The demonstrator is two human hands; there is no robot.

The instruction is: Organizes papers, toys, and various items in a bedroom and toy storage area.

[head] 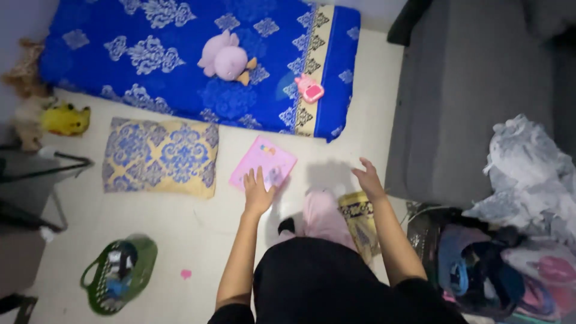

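My left hand is spread flat, fingertips touching the near edge of a pink book lying on the floor. My right hand hovers open and empty, well to the right of the book. Beyond both hands lies a blue mattress; left of my left hand sits a patterned pillow.
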